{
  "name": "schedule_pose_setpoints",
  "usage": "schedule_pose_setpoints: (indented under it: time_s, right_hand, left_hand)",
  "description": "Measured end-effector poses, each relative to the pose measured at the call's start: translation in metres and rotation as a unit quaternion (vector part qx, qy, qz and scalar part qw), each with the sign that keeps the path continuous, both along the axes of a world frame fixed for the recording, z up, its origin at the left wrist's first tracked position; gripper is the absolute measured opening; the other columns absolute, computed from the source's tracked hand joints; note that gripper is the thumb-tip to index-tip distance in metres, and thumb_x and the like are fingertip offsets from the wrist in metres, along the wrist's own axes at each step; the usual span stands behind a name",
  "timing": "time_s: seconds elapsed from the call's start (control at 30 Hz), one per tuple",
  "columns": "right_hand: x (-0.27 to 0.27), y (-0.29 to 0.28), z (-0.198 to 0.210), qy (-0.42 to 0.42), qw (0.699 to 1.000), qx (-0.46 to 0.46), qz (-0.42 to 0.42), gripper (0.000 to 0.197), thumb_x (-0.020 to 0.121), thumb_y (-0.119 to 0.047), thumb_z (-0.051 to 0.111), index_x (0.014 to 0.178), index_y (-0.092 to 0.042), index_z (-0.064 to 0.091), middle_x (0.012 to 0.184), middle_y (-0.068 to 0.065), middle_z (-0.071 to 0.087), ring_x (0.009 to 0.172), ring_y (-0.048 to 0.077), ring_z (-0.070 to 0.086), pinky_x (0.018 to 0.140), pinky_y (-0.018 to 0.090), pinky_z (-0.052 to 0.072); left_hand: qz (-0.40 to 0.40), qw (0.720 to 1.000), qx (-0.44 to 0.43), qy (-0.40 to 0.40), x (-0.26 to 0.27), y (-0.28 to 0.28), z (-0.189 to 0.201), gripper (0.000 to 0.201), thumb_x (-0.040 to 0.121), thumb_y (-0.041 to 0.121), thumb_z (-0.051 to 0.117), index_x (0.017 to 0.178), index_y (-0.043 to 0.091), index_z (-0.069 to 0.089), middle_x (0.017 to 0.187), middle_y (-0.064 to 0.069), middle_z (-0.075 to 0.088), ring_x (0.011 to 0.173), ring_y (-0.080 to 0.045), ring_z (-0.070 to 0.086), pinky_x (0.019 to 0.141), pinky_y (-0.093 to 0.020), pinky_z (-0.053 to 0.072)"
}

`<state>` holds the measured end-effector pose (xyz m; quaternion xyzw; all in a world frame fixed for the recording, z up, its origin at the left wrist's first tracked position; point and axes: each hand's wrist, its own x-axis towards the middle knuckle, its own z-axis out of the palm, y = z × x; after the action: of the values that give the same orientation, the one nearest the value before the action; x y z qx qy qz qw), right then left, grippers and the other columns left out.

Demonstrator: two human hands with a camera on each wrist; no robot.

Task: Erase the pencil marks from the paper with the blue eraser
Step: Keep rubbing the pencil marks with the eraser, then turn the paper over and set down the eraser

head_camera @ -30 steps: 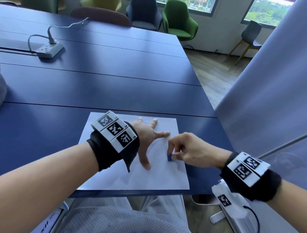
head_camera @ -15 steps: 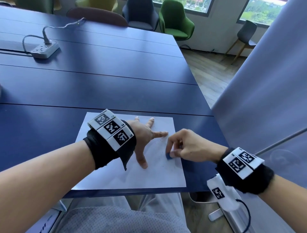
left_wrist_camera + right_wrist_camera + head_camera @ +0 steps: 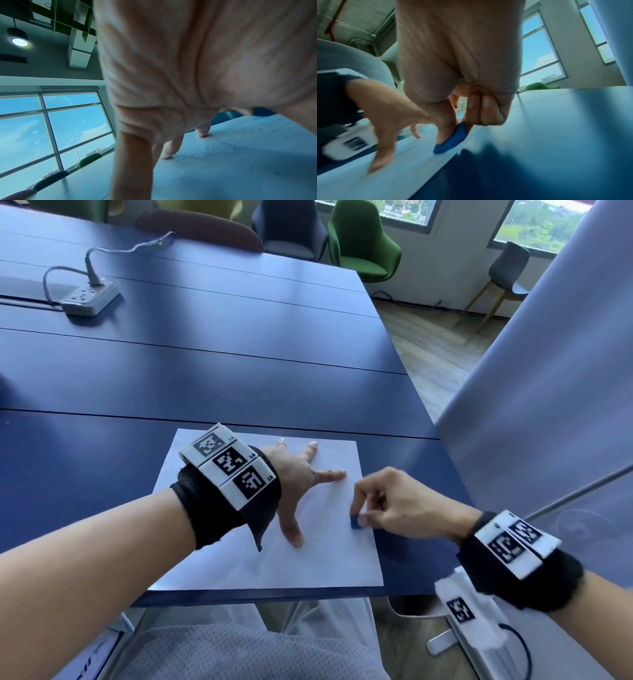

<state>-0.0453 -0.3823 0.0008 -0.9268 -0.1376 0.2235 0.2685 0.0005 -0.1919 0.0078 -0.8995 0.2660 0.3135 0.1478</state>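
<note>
Small black labels "L3", "L4", "L5" on the white square-patterned marker blocks of the left wrist's black band (image 3: 228, 463), no other text legible

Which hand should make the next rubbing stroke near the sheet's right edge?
Right. The right hand already pinches the blue eraser with its tip on the paper there. The left hand lies spread flat, pinning the sheet.

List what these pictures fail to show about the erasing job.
- Pencil marks on the paper: too faint in the head view.
- Blue eraser: mostly hidden by the right hand.
- Paper under the left hand: covered.
- Specks in the left wrist view: crumbs or marks, unclear.
</note>
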Motion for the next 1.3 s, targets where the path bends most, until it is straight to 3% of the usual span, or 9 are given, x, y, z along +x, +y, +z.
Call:
schedule_pose_setpoints:
  time_s: [0.1,0.27,0.43,0.6,0.77,1.0,1.17,1.3]
  right_hand:
    - [-0.007,0.001,0.006,0.058,0.997,-0.029,0.045,0.006,0.080,-0.015,0.072,0.078,-0.021,0.072,0.064,-0.005,0.057,0.056,0.004,0.048,0.057,0.019,0.042]
    - [0.007,0.003,-0.003,-0.045,0.997,0.025,-0.062,0.012,0.081,-0.009,0.069,0.076,-0.020,0.069,0.058,-0.009,0.053,0.049,0.001,0.047,0.055,0.016,0.038]
    - [-0.011,0.000,0.003,0.032,0.999,-0.012,0.015,0.008,0.081,-0.013,0.071,0.078,-0.021,0.071,0.059,-0.008,0.053,0.051,0.002,0.045,0.053,0.013,0.038]
    - [0.005,0.007,-0.004,-0.050,0.996,0.026,-0.069,0.010,0.081,-0.009,0.069,0.078,-0.019,0.069,0.060,-0.008,0.054,0.050,0.000,0.049,0.053,0.011,0.039]
    - [-0.021,-0.005,0.002,0.006,1.000,0.002,-0.025,0.010,0.081,-0.012,0.069,0.077,-0.020,0.068,0.060,-0.005,0.056,0.051,0.003,0.047,0.054,0.016,0.041]
    - [0.003,-0.001,-0.006,-0.063,0.993,0.038,-0.097,0.006,0.083,-0.015,0.070,0.080,-0.020,0.069,0.062,-0.003,0.058,0.052,0.002,0.047,0.059,0.019,0.044]
    - [-0.015,-0.002,-0.001,0.018,1.000,0.013,0.007,0.008,0.082,-0.015,0.072,0.078,-0.022,0.071,0.059,-0.007,0.054,0.051,0.004,0.045,0.052,0.014,0.038]
    - [-0.004,-0.001,-0.006,-0.049,0.997,0.026,-0.050,0.009,0.082,-0.011,0.070,0.079,-0.019,0.070,0.059,-0.007,0.053,0.051,0.004,0.045,0.055,0.017,0.039]
  left_hand:
    - [0.003,1.000,0.002,0.001,0.000,0.000,0.000,0.132,0.060,0.067,0.081,0.144,0.059,-0.019,0.160,-0.003,-0.028,0.147,-0.048,-0.004,0.105,-0.058,0.039]
    - [0.001,1.000,0.004,-0.002,0.000,0.000,0.000,0.131,0.059,0.069,0.080,0.143,0.059,-0.021,0.160,-0.002,-0.028,0.147,-0.049,-0.003,0.105,-0.057,0.039]
    - [0.002,1.000,0.004,-0.004,-0.001,0.000,0.000,0.132,0.060,0.068,0.081,0.144,0.059,-0.020,0.161,-0.003,-0.027,0.147,-0.049,-0.003,0.104,-0.057,0.040]
    - [0.003,1.000,0.005,-0.002,0.000,0.000,0.000,0.133,0.057,0.071,0.080,0.143,0.060,-0.021,0.161,-0.002,-0.027,0.147,-0.049,-0.002,0.104,-0.057,0.040]
    - [0.005,1.000,-0.006,-0.001,0.001,0.001,0.002,0.132,0.058,0.067,0.082,0.145,0.060,-0.017,0.161,-0.002,-0.026,0.147,-0.048,-0.002,0.103,-0.055,0.040]
    - [0.008,1.000,-0.003,0.006,0.000,-0.002,0.006,0.128,0.057,0.069,0.081,0.142,0.065,-0.015,0.161,-0.004,-0.025,0.147,-0.048,0.003,0.106,-0.052,0.038]
    - [0.013,1.000,-0.005,0.009,0.000,-0.002,0.005,0.128,0.057,0.068,0.081,0.142,0.064,-0.015,0.161,-0.004,-0.025,0.147,-0.048,-0.001,0.107,-0.053,0.036]
    - [0.015,1.000,-0.008,0.006,0.001,-0.002,0.004,0.128,0.056,0.069,0.081,0.141,0.065,-0.015,0.161,-0.002,-0.025,0.147,-0.048,-0.001,0.105,-0.052,0.039]
